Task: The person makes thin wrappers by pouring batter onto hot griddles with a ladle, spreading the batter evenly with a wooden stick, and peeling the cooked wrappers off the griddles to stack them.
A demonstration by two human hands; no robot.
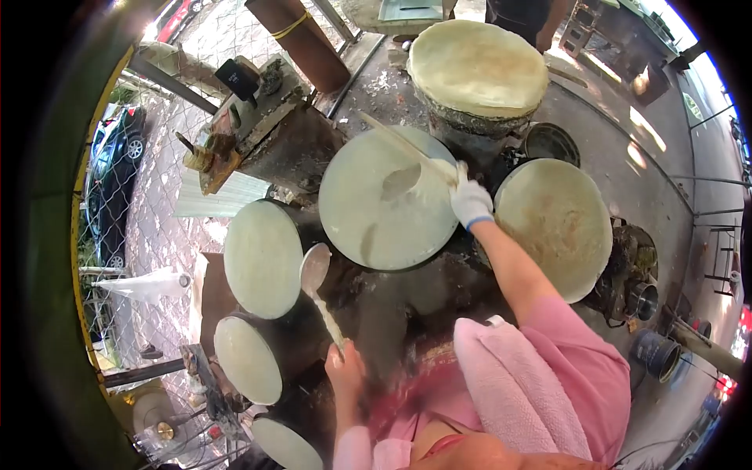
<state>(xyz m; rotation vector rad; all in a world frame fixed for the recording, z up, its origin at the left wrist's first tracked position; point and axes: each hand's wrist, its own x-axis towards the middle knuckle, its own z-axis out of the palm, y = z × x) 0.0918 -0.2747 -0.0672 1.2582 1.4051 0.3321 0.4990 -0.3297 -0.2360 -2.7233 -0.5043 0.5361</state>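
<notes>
My left hand, bare, is closed around the handle of a ladle with a round, shallow bowl coated in pale batter. The bowl hangs between two round griddles. In a white glove with a blue cuff, my right hand grips one end of a long, flat wooden stick. The stick slants over the central griddle, which carries a thin pale sheet. A pale, smeared patch lies under the stick near my glove; whether it is batter or a lifted edge I cannot tell.
Pale sheets cover the left griddle, the lower-left griddle and the browned right one. A stack of pale round sheets stands at the back. Wire fencing runs along the left. Another person stands behind the stack.
</notes>
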